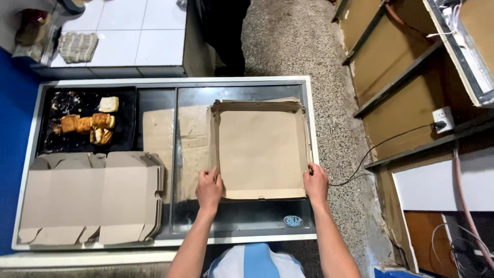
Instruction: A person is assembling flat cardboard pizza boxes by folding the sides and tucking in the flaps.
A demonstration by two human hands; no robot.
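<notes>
**Two hands on the near corners of a cardboard box**

A shallow brown cardboard box (260,149) lies open on the glass-topped surface (242,219), on its right half, with the far edge close to the far rim of the surface. The left hand (209,189) has its grip closed on the near left corner of the box, the fingers curled over the edge. The right hand (316,183) grasps the near right corner in the same way, the fingers on the side wall. Both forearms come in from the near edge of the view.

To the left of the box, a flat sheet of cardboard (172,136) can be seen under the glass. On the near left part of the surface lies a stack of flat unfolded boxes (95,198), well apart from the hands. Beyond this stack, at the far left, there is a black tray (123,110) with some golden pastries (92,123) on it. On the right of the surface, the floor is grey and speckled, and a black cable (383,144) runs over it to a white wall socket (443,119).
</notes>
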